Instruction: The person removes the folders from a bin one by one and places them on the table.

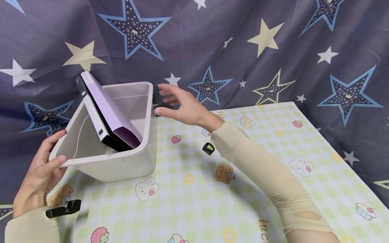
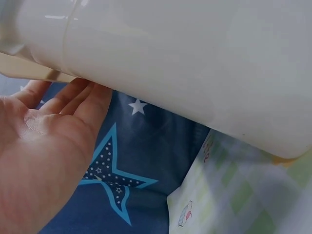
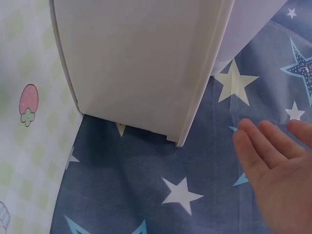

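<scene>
A homelike corner, the exact room unclear: the table point(image 1: 194, 212) wears a green-checked cover point(image 1: 328, 192) printed with 2 bunnies point(image 1: 146, 189), cupcakes point(image 1: 365, 211) and strawberries point(image 1: 297, 124), while behind the table and past its right edge hangs dark cloth point(image 1: 194, 40) patterned with cartoonish yellow, white and blue-edged stars point(image 1: 265, 37).

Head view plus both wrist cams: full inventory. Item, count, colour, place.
plastic bin: 1, white, left end of the tablecloth
slim lilac case: 1, lilac, leaning inside the bin, top end above the rim
slim black-and-white case: 1, black and white, in the bin, left of the lilac one
tablecloth: 1, green-and-white check with cartoon prints, under the work
star-print backdrop: 1, dark blue-purple, behind
black wrist pieces: 2, black, one per wrist
sleeves: 2, cream, on the forearms
left hand: 1, gripping the bin's left rim
right hand: 1, right of the bin, holding nothing
</scene>
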### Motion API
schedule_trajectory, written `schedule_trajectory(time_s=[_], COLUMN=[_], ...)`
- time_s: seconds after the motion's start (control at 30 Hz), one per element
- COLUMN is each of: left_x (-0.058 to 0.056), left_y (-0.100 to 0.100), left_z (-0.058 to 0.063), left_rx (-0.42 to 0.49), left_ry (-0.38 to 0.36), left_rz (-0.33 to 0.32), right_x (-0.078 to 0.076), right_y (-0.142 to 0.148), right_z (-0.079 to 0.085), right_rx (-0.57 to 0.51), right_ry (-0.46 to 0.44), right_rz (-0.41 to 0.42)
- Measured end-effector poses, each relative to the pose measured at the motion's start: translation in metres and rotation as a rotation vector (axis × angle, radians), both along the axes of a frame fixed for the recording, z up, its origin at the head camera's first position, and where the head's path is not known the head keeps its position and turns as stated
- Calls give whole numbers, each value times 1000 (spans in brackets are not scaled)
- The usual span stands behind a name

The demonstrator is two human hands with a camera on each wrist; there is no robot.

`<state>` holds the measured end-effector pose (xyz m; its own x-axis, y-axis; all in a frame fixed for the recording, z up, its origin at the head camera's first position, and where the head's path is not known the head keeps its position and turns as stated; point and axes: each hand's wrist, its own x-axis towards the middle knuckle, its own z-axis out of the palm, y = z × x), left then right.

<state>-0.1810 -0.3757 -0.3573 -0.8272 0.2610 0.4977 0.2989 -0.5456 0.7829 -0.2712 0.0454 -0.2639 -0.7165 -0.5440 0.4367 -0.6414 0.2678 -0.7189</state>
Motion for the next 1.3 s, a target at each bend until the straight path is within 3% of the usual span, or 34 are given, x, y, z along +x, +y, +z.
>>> schedule_trajectory(time_s=[0.8, 1.03, 1.3], left_x=[-2, -1, -1], left_y=[1, 0, 0], left_z=[1, 1, -1], left_rx=[19, 26, 28], left_ry=[1, -3, 5], left_rz=[-9, -21, -14], right_x=[-1, 0, 3], right_y=[-26, -44, -62], right_z=[33, 45, 47], right_rx=[125, 228, 274], right_ry=[-8, 1, 18], right_rz=[63, 91, 166])
